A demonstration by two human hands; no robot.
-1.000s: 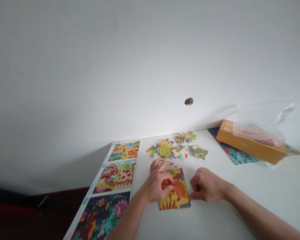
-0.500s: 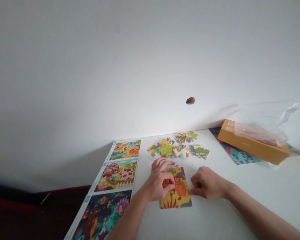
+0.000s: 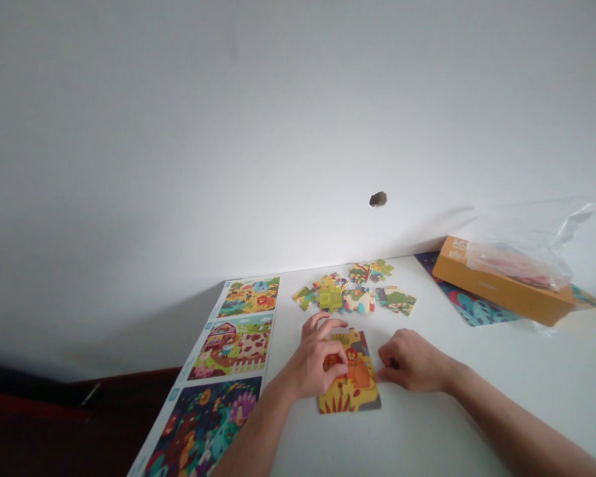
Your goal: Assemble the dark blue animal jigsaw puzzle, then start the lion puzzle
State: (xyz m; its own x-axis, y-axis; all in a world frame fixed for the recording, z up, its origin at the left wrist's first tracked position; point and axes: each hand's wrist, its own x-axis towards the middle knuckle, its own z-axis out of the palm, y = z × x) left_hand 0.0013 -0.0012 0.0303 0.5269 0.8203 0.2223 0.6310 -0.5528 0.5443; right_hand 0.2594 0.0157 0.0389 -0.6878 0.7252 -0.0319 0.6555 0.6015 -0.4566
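A partly joined jigsaw puzzle (image 3: 360,377) with a lion picture lies flat on the white table. My left hand (image 3: 314,364) is over its left side, thumb and index fingertips pinched at a puzzle piece (image 3: 332,361); the other fingers are raised and bent. On the puzzle's right, my right hand (image 3: 412,361) is curled closed, its thumb tip at or very near the puzzle's edge. I see nothing in that hand. Behind the puzzle, several loose puzzle pieces (image 3: 330,298) lie heaped, with more pieces (image 3: 397,301) to their right.
Along the table's left edge lies a picture sheet (image 3: 231,348) with animal scenes. An orange box (image 3: 496,288) stands at the back right, with a clear plastic bag (image 3: 526,255) on it and a dark blue printed sheet (image 3: 469,308) under it. A wall with a hole (image 3: 378,199) rises behind.
Both hands hold nearly the same places. My right hand has shifted very slightly left, toward the puzzle's edge.
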